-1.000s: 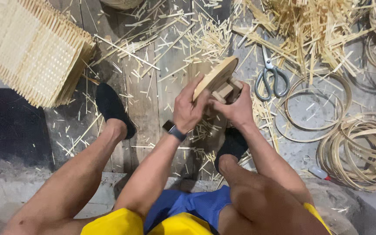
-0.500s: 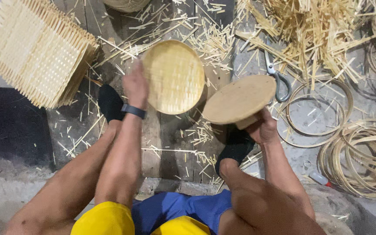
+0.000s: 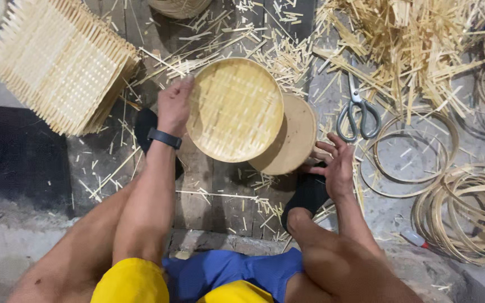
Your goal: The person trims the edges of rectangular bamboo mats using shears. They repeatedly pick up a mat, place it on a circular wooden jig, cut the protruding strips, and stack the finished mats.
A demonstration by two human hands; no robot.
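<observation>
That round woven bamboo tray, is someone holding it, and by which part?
Yes. The left hand grips the round woven bamboo tray by its left rim. The right hand touches the round wooden disc at its lower right edge.

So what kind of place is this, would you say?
Probably a bamboo-weaving workshop, worked on the floor: a stack of square woven mats, coils of bamboo hoops, scissors amid strip offcuts, and a round woven tray in the left hand.

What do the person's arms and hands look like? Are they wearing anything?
Both arms are bare, with no sleeves or gloves. The left hand has a dark band, like a watch strap, around its wrist. The right hand wears nothing.
</observation>
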